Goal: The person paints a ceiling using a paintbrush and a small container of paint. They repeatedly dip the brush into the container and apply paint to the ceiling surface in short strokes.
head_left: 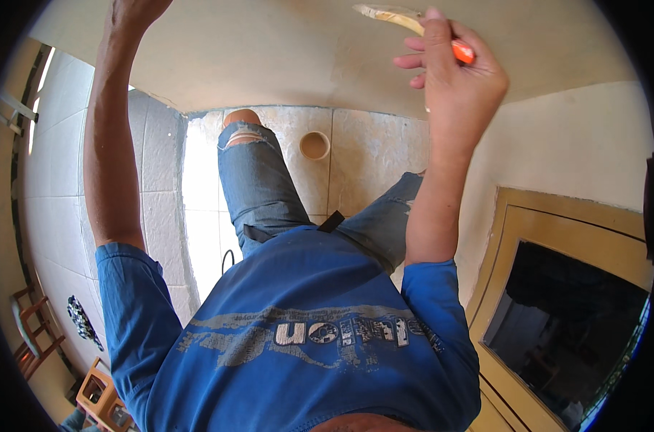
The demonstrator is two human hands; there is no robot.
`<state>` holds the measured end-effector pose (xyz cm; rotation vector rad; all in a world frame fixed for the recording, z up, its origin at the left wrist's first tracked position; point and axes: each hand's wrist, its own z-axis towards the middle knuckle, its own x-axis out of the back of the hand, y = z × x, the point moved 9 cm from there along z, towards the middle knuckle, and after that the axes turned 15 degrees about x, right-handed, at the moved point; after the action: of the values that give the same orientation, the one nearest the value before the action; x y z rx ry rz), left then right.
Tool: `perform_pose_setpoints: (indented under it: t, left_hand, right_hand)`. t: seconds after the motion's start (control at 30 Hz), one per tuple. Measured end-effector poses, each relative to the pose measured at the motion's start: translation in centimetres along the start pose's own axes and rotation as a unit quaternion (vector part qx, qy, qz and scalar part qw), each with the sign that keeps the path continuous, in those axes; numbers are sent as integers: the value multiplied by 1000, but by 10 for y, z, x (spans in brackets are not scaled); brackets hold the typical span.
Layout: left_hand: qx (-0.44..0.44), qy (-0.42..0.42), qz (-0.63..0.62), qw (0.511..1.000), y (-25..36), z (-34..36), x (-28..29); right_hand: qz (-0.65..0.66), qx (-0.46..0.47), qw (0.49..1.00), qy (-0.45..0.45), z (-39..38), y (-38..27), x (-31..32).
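Observation:
My right hand (457, 79) is raised in front of the beige wall (284, 57), its fingers closed around a paintbrush (392, 16). The brush's pale, yellowish, curved end points up and left, close to the wall, and its orange end sticks out beside my thumb. My left hand (138, 9) reaches up toward the wall at the upper left. The picture's edge cuts that hand off, so its fingers are hidden. Between my feet stands a round whitish container (315, 146) with something light brown in it, on the tiled floor near the wall's foot.
A yellow-framed door or window with a dark pane (565, 317) is at the right. On the left side are a brown wooden chair (35, 331), an orange-brown plastic stool (100, 396) and a patterned cloth (83, 322) on the tiles. My legs (262, 180) straddle the container.

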<state>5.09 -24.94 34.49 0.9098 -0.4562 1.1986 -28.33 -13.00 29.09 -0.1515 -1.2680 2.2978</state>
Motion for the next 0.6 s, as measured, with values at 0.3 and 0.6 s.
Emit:
perform_pose_setpoints:
  t: [0.3,0.6]
  left_hand:
    - [11,-4,14,1000,1,0,2]
    - [10,-5,14,1000,5,1,-2]
  right_hand:
    - [28,-55,998,2,-58,54,22]
    - [-6,-139,985,-104,-175,275,-19]
